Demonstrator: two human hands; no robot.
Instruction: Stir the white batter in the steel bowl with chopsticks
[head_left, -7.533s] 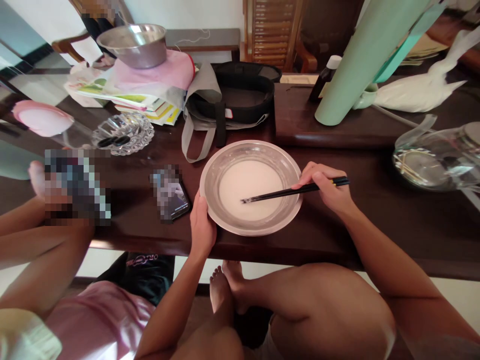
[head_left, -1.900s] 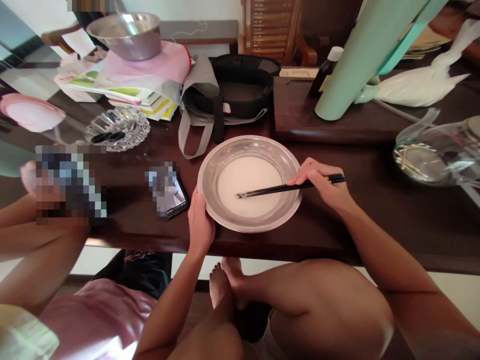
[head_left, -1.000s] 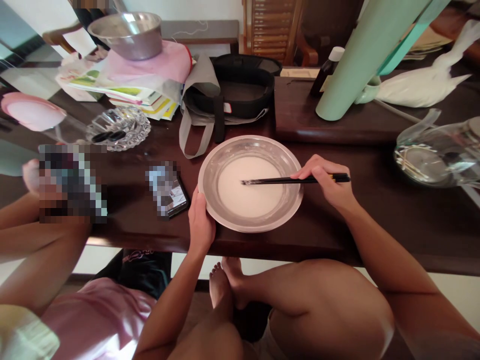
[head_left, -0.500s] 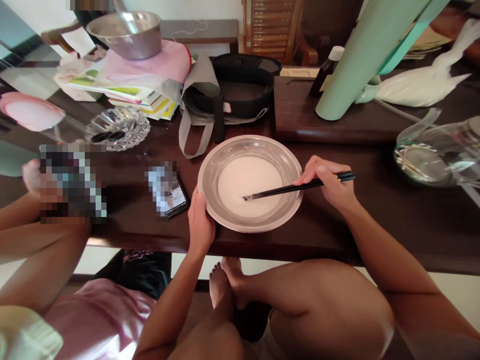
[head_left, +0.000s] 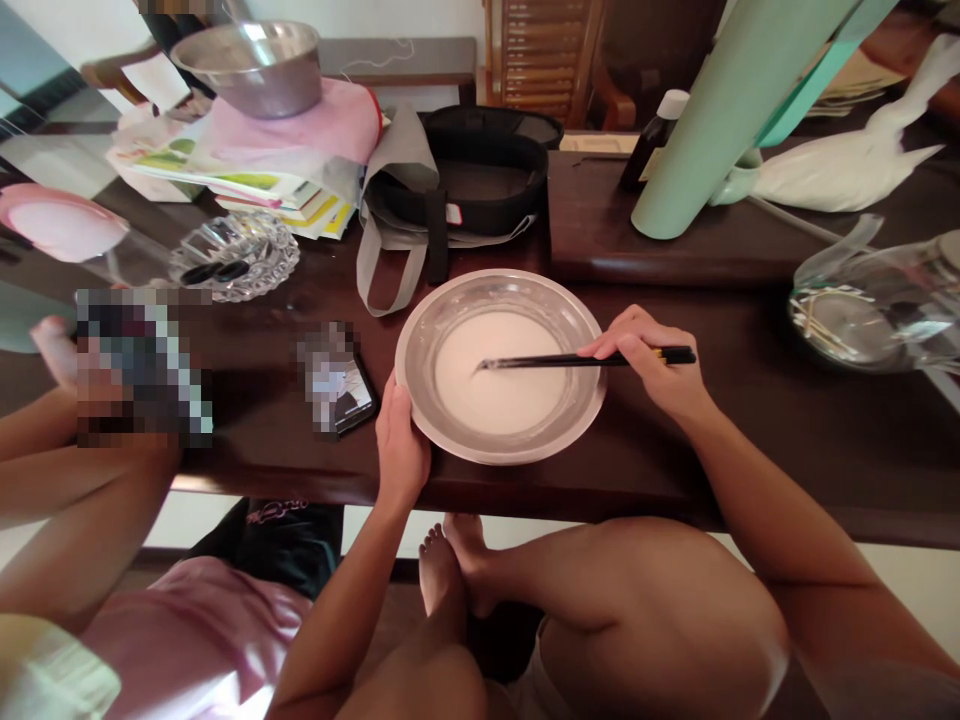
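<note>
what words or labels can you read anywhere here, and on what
None can be read for sure.
Dark garment below the table edge: pink lettering, too small and cut off to read.
Booklets under the pink cloth: print too small.
Phone beside the metal bowl: screen blurred.
Dark bottle: no legible label.

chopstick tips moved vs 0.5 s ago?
Yes. The chopsticks swung away from the person: their tips now lie level over the far half of the white liquid, while the metal bowl stayed put under the left hand.
</note>
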